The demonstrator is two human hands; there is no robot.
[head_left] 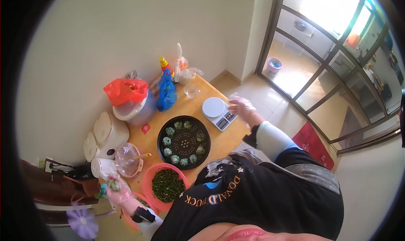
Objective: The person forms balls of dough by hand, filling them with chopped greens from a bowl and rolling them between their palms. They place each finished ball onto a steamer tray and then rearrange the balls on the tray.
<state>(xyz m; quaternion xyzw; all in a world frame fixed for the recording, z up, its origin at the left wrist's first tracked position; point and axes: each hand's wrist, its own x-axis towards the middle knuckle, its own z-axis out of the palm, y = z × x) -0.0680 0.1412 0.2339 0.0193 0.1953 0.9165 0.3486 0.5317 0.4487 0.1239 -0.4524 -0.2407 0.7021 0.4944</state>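
Note:
In a clear plastic glove, my left hand (120, 194) holds a small greenish-white ball (114, 184) at the lower left, beside a white appliance. My right hand (242, 107), also gloved, hovers just past the right edge of a white kitchen scale (214, 107); its fingers look loosely apart with nothing visible in them. Between the hands, a round black perforated tray (184, 142) carries several similar balls around its rim. Nearer to me sits a pink basin (147, 173) of chopped greens (168, 185).
Behind the tray are a glass cup (191, 91), a blue bag (167, 95) and a tub with a red bag (125, 91). A container with plastic film and a wooden-handled utensil (143, 156) stands left. A purple fan (82, 221) is lower left; glass doors (329, 68) are right.

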